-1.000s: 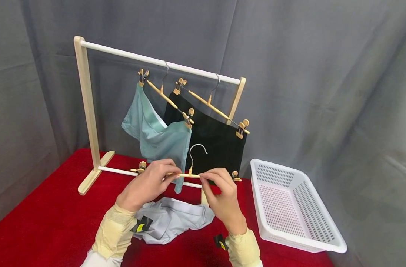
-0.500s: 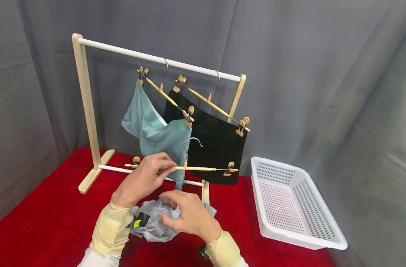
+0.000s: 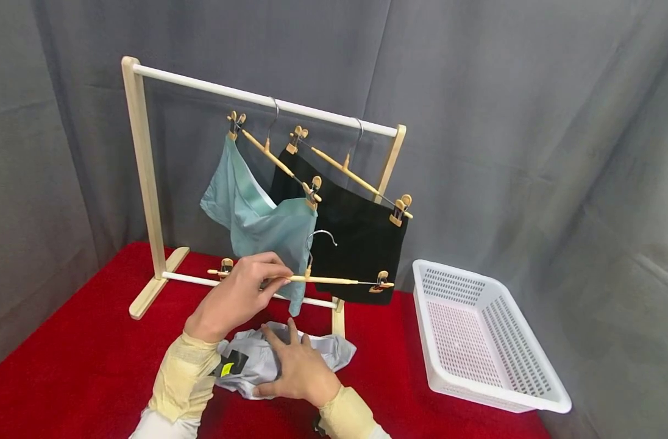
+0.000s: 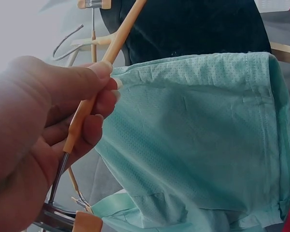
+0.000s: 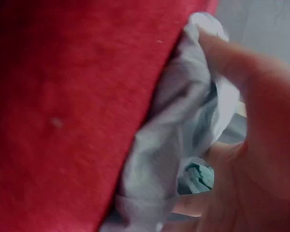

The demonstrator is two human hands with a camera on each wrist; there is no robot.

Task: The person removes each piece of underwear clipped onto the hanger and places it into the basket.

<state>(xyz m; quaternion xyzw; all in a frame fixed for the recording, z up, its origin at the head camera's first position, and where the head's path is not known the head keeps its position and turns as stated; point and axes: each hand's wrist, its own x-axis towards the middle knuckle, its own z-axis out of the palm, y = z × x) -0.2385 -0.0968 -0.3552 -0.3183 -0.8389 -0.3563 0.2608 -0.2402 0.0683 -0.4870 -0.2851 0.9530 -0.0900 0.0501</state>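
Grey garment point(image 3: 261, 358) outside the white basket point(image 3: 465, 344)

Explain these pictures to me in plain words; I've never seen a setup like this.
There is no machine here: a person works with two bare hands. The wide view comes from a camera worn on the head, looking forward and down; the two close views come from cameras on the wrists. The left hand holds a clip hanger. The right hand, fingers spread, touches a crumpled grey garment on the red cloth. A white basket stands to the right. Beyond the hands, a rack bears a teal garment and a black garment.
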